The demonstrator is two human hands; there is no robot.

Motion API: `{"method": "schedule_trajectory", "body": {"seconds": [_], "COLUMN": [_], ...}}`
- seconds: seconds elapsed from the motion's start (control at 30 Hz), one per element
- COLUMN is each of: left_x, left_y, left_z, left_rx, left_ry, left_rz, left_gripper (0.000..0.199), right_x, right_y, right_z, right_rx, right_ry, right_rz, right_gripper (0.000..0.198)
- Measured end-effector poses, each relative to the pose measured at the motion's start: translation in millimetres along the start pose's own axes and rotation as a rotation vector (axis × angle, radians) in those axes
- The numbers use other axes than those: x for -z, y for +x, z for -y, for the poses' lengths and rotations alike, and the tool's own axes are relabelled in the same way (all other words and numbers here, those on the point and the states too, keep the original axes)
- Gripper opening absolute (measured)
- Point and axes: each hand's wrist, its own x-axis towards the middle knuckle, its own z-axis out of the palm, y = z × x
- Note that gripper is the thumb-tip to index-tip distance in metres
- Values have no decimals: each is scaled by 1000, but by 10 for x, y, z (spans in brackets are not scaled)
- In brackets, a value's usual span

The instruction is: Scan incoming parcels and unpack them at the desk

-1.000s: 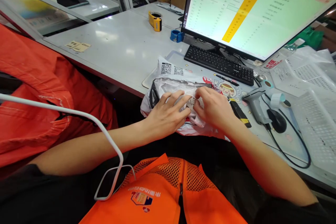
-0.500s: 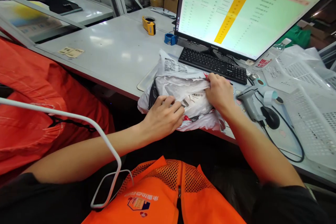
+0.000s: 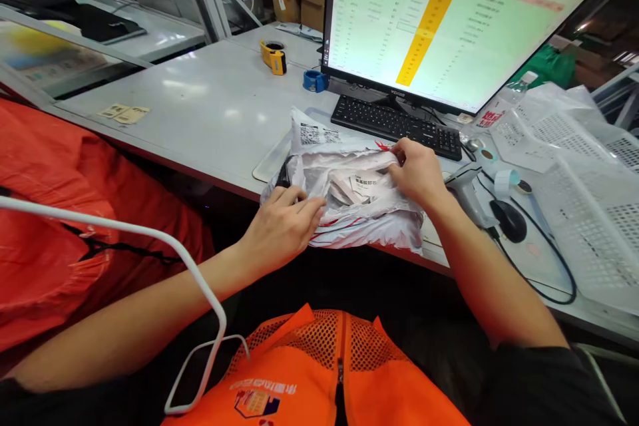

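A white plastic mailing bag (image 3: 369,229) lies at the desk's front edge, torn open along its upper side. Through the tear shows a pale printed packet (image 3: 357,186), its kind unclear. My left hand (image 3: 287,223) has its fingers curled on the bag's left side, gripping the plastic near a black patch. At the right end of the tear, my right hand (image 3: 417,170) pinches the bag's upper edge next to a bit of red. The fingertips of both hands are partly hidden.
Behind the bag stand a black keyboard (image 3: 394,125) and a monitor (image 3: 439,20). To the right are a barcode scanner (image 3: 472,196), a mouse (image 3: 508,221) and white perforated baskets (image 3: 594,213). Tape rolls, one yellow (image 3: 273,57) and one blue (image 3: 315,81), sit farther back. Red sacking (image 3: 84,213) is at left.
My left hand has moved left and the bag's opening is wider, with more of the printed packet showing. My right hand stays at the upper edge. The view has shifted slightly.
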Motion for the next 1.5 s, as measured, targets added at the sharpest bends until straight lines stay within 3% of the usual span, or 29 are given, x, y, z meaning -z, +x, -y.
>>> {"method": "schedule_trajectory", "body": {"seconds": [0.17, 0.23, 0.3, 0.4, 0.53, 0.63, 0.7, 0.8, 1.1, 1.27, 1.4, 1.5], "left_x": [23, 0, -33, -81, -162, -251, -310, -387, -568, -515, -425, -386], "left_y": [299, 448, 582, 703, 723, 723, 751, 821, 755, 616, 574, 600], "left_z": [92, 133, 166, 176, 117, 84, 102, 206, 610, 698, 761, 755], "left_rx": [-83, -147, -166, -21, 167, 175, 166, 134, 38, 20, 194, 331], "left_ry": [-20, -134, -241, -184, 34, 55, 48, -4, -368, -630, -1012, -1243], "left_rz": [9, 92, 230, 435, 554, 598, 636, 674, 407, 218, -122, -344], "left_gripper": [26, 26, 27, 37, 74, 88, 94, 99, 69, 56, 76, 93], "right_x": [116, 140, 144, 147, 179, 196, 182, 112, -80, -34, -81, -198], "right_y": [-292, -402, -492, -599, -724, -793, -801, -749, -657, -694, -678, -675], "right_z": [248, 304, 306, 245, 223, 288, 315, 261, -76, -137, -242, -184], "right_rx": [362, 512, 570, 507, 347, 221, 155, 129, 4, 11, 20, 30], "right_ry": [192, 273, 280, 173, -16, -151, -184, -69, 667, 599, 570, 573], "right_rz": [-85, 11, 131, 242, 266, 282, 304, 291, 206, 179, 195, 143], "right_gripper": [30, 27, 31, 38, 37, 36, 45, 63, 68, 69, 75, 62]}}
